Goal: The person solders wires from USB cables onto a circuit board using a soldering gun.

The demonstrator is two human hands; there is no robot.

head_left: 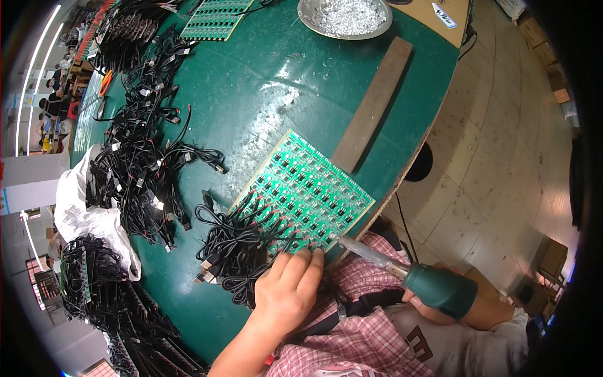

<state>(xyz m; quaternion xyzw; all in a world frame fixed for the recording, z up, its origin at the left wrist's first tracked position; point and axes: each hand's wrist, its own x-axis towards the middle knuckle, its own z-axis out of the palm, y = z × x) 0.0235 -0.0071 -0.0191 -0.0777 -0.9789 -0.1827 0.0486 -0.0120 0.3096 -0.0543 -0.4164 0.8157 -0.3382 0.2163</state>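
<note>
Green workbench, near edge: circuit panel lying flat, black cables overlapping it. Hands apart: left hand at panel's near edge, grip undeterminable; right hand clamped around soldering iron.

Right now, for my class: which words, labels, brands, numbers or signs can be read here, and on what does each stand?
White shirt: large dark printed lettering, partly visible, not copied here.
Blue-and-white tag on the brown sheet: dark marks, too small and blurred to read.
Green circuit board: any markings are too small to read.
Black cables: small white patches, too small to tell whether they bear print.
</note>
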